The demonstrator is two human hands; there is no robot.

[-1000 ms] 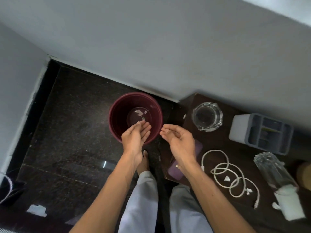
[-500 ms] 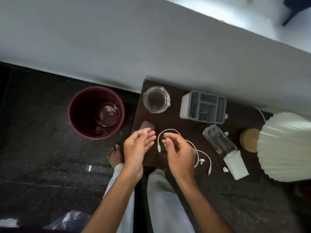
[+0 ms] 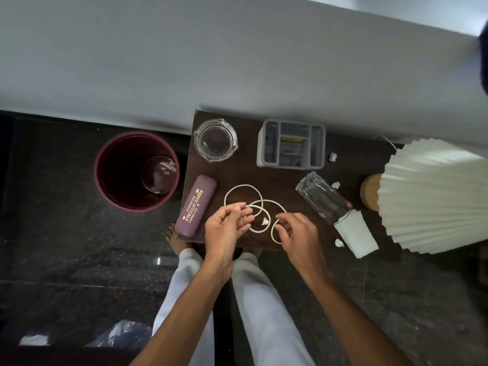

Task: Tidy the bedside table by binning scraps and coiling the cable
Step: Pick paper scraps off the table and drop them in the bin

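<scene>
Both near table (image 3: pixel 280 178) front edge: left hand (image 3: pixel 226 229) fingers pinch cable (image 3: pixel 244 185), right hand (image 3: pixel 299 235) fingers hook loop.

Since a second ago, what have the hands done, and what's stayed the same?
Both hands moved right, from over the dark red round bin to the dark wooden bedside table. The left hand now pinches the white looped cable; the right hand curls at its nearest loop, grip unclear. Unchanged: the crumpled white paper scraps on the table.
</scene>
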